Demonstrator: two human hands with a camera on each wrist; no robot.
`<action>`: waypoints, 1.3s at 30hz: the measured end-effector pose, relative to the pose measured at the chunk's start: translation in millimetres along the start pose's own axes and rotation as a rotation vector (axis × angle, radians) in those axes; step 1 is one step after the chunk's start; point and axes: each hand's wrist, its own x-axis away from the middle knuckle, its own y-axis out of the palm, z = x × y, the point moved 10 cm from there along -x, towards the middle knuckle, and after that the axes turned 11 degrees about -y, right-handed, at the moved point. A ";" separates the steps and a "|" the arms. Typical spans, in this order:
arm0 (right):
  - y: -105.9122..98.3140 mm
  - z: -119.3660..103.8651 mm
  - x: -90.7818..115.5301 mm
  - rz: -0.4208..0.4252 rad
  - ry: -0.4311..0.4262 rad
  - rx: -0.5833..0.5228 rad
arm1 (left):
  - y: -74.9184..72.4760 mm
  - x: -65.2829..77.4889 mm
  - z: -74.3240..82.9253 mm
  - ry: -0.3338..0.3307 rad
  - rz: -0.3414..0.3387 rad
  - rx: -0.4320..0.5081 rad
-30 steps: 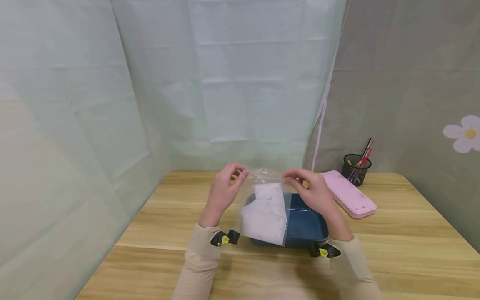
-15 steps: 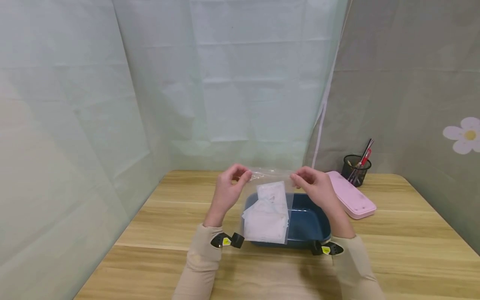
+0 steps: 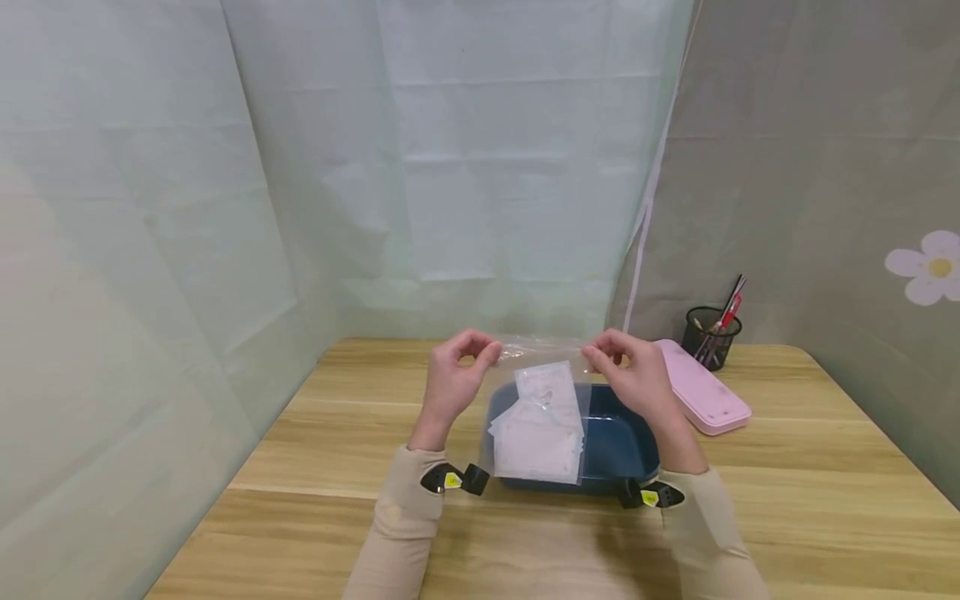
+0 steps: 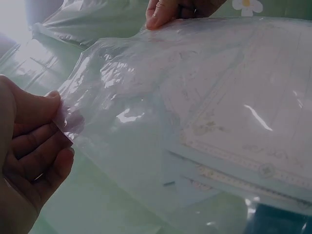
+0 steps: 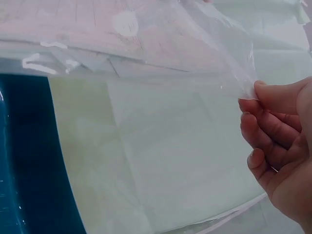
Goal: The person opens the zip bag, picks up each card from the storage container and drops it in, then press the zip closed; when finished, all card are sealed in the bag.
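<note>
A clear plastic zip bag hangs upright between both hands, in front of the dark blue dish. Inside it lie several whitish paper cards, overlapping at different angles; in the left wrist view a card shows a patterned border. My left hand pinches the bag's top left corner between thumb and fingers. At the top right corner, my right hand pinches the film the same way, as the right wrist view of the fingers shows. Part of the dish is hidden behind the bag.
A pink case lies on the wooden table to the right of the dish. Behind it stands a black mesh pen cup with pens in it. Pale cloth curtains close off the back and sides.
Both hands have shifted slightly right with the bag. The bag now hangs flatter and straighter, and the cards show more sharply than a second ago.
</note>
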 end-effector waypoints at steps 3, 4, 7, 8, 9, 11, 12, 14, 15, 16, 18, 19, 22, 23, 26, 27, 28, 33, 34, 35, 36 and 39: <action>-2.0 -5.9 -0.5 0.015 -0.032 0.012 | -0.2 1.2 -0.4 -0.003 -0.007 0.007; -2.3 -7.0 -0.5 0.017 -0.038 0.013 | -0.3 1.7 -0.3 -0.001 -0.010 0.009; -2.1 -9.1 -0.7 0.018 -0.051 0.003 | -1.2 3.0 0.1 0.001 -0.014 0.009; -1.8 -9.5 -0.7 0.017 -0.056 0.000 | -1.5 3.3 -0.1 0.001 -0.014 0.011; -1.6 -9.9 -0.9 0.018 -0.061 -0.003 | -2.0 3.4 -0.4 -0.001 -0.015 0.012; -1.0 -10.4 -1.8 0.013 -0.068 -0.014 | -2.9 3.3 -1.3 -0.011 -0.015 0.018; -0.7 -10.4 -2.2 0.007 -0.069 -0.018 | -3.3 3.0 -2.0 -0.018 -0.015 0.020; -0.2 -10.4 -3.2 -0.011 -0.069 -0.015 | -3.5 2.4 -2.9 -0.024 -0.014 0.025; 0.1 -10.1 -3.9 -0.021 -0.067 -0.007 | -3.3 2.2 -2.9 -0.027 -0.014 0.027; 0.2 -10.6 -4.6 -0.031 -0.065 0.003 | -2.8 2.0 -3.3 -0.030 -0.014 0.028; 0.4 -13.6 -6.2 -0.046 -0.073 0.034 | -0.8 1.8 -3.4 -0.026 -0.016 0.024; 0.8 -17.1 -7.4 -0.052 -0.086 0.056 | 0.4 2.0 -3.2 -0.021 -0.016 0.018; 6.2 -35.8 -14.6 -0.077 -0.170 0.113 | 3.9 3.5 -2.7 0.001 -0.013 -0.012; 10.3 -43.7 -18.0 -0.095 -0.207 0.126 | 5.1 4.1 -2.5 0.009 -0.012 -0.025; 28.3 -68.0 -29.2 -0.182 -0.314 0.159 | 7.8 5.4 -0.3 0.032 -0.008 -0.048; 35.3 -74.3 -32.5 -0.217 -0.337 0.166 | 8.6 5.6 0.7 0.041 -0.009 -0.052; 42.0 -78.7 -35.3 -0.253 -0.349 0.175 | 9.3 5.7 1.7 0.048 -0.010 -0.053; 62.3 -80.1 -43.7 -0.367 -0.280 0.225 | 12.1 5.6 6.6 0.081 -0.018 -0.045; 63.9 -78.4 -44.8 -0.378 -0.262 0.225 | 12.2 5.5 7.7 0.087 -0.018 -0.045; 65.1 -76.9 -45.7 -0.385 -0.249 0.219 | 12.4 5.3 8.6 0.092 -0.019 -0.044; 66.3 -75.5 -46.5 -0.391 -0.244 0.211 | 12.3 5.1 9.6 0.098 -0.018 -0.043; 70.2 -75.8 -48.2 -0.413 -0.273 0.167 | 11.5 4.2 11.4 0.115 -0.015 -0.041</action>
